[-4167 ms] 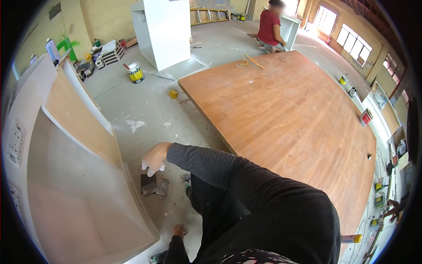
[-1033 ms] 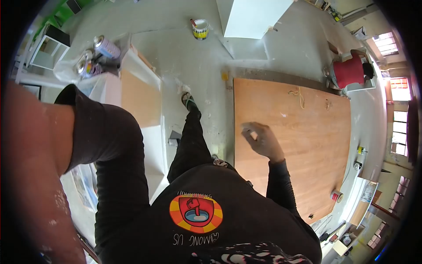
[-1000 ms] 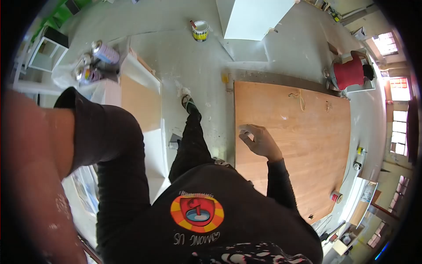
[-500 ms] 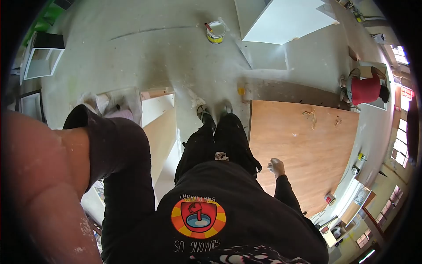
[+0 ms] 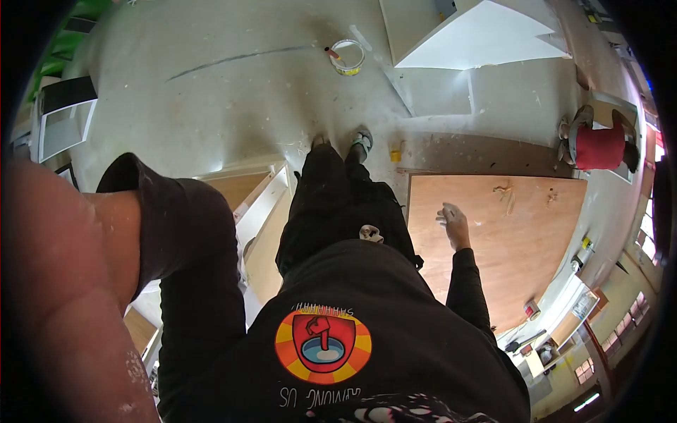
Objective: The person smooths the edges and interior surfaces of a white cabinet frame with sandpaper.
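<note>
My left hand (image 5: 63,282) is raised very close to the camera, large and blurred at the left edge. White specks mark its skin, and its fingers are hidden, so whether it holds anything does not show. Lower down, my right hand (image 5: 455,222) hangs at my side, whitened with dust or paint. Its fingers are partly bent and apart, with nothing in them. In the view it overlaps a large brown wooden panel (image 5: 508,247), apparently without touching it.
Ahead on the floor stands a paint bucket (image 5: 347,58) with a brush across its rim. A white cabinet (image 5: 486,35) lies beyond it, and a wooden box frame (image 5: 264,211) is by my left leg. A person in red (image 5: 599,148) crouches at far right.
My right hand has swung forward and its fingers have loosened from a curl. My feet have changed position in a step. The left hand stays raised near the camera.
</note>
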The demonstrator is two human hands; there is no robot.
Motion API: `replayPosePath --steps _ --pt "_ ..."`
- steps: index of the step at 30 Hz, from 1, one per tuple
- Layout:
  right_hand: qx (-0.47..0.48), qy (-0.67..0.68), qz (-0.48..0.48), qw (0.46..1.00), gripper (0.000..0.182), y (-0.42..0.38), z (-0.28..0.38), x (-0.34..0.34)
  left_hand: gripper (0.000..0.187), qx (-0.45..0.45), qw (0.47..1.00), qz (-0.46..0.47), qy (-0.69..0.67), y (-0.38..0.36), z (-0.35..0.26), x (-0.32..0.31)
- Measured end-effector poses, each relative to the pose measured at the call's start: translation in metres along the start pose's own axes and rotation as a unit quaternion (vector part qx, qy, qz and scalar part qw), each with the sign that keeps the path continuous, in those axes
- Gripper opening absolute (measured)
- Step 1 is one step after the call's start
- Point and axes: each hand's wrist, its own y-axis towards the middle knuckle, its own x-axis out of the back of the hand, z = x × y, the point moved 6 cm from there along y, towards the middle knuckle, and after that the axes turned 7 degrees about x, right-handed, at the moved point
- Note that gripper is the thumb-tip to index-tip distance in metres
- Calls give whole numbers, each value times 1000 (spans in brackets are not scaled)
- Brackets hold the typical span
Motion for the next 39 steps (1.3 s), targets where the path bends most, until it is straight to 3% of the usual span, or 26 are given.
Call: replayPosePath --steps 3,7,9,11,16,20,22,24,25,26,28,30,31,33,34,36,37,39 --pt "27 19 3 999 32 16 41 6 35 -4 1000 -6 -7 -4 40 11" --pt "-23 13 -56 998 31 12 47 20 36 -7 999 -14 -29 -11 93 30" --pt "-116 -19 -69 991 33 2 27 24 36 -7 999 -22 -39 -19 120 37" --pt "-155 -41 -28 987 34 -8 24 18 36 -8 998 -29 -49 -24 144 42" --pt "-166 25 -77 983 34 -22 32 7 38 -24 995 -49 -83 -21 201 35" --pt "-170 96 -125 973 29 -13 21 -2 39 61 992 -92 -62 -44 250 -2" --pt "-130 136 -162 969 23 15 14 -11 39 205 969 -138 -25 -94 279 -36" --pt "-90 147 -163 971 21 76 36 -30 39 390 905 -172 -11 -164 296 -80" --pt "-64 136 -146 978 20 105 60 -46 15 524 815 -239 -60 -207 296 -118" --pt "-48 120 -85 988 21 145 80 -71 33 702 672 -223 -79 -277 289 -149" --pt "-46 132 26 990 22 196 130 -132 13 761 526 -330 -190 -371 251 -219" --pt "-23 146 121 982 23 248 172 -202 16 813 147 -488 -282 -481 178 -288" --pt "3 128 168 977 24 273 180 -236 19 812 82 -509 -274 -513 146 -313" --pt "-1 109 197 974 23 313 204 -292 20 830 63 -476 -284 -557 87 -358" --pt "269 -155 182 933 28 348 205 -323 23 827 -30 -487 -279 -551 73 -367" --pt "428 -307 52 848 53 394 212 -373 26 814 -77 -435 -376 -539 72 -370" --pt "338 -205 -46 917 69 414 226 -381 25 819 -44 -400 -409 -529 86 -363" --pt "232 -256 -22 938 94 458 227 -417 33 852 47 -321 -410 -538 93 -352"
